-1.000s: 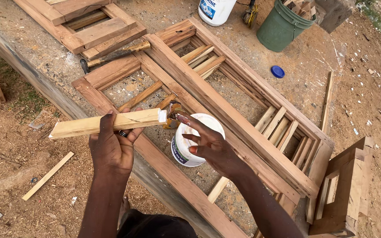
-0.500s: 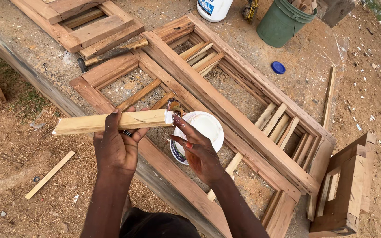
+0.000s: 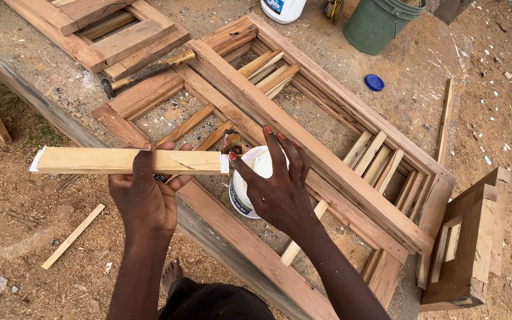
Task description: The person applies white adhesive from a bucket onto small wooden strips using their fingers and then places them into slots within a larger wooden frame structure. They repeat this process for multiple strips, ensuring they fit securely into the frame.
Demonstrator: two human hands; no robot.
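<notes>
While the left hand [image 3: 144,198] grips a pale slat [image 3: 128,160] level across the body, fingers curled up over its face and thumb under, the slat's right end sits just beside the white tub [image 3: 249,181], which keeps the end within a fingertip's reach of what is inside. Both ends of the slat show a white coat (glue, by the look of it), so the level hold would keep the wet ends clear of the dusty ground and of the frame.

From the head camera, the one view there is, the right hand [image 3: 280,186] lies spread over the tub's mouth, fingers apart and clamped on nothing; its forefinger points at the slat's near end, almost touching it. A small brush or stick [image 3: 232,142] stands out of the tub behind the slat end; which it is I cannot tell.

The tub rests in an open bay of a big wooden frame [image 3: 303,136] that lies flat on the concrete slab [image 3: 422,71], where it cannot tip. More slats are already seated in the frame's far bays. A hammer [image 3: 143,71] lies across the frame's upper corner. A green bucket [image 3: 380,24], a white jug [image 3: 282,9] and a blue cap [image 3: 374,82] stand well apart, beyond the frame. A thin strip [image 3: 72,236] lies loose in the sawdust near the left arm.
</notes>
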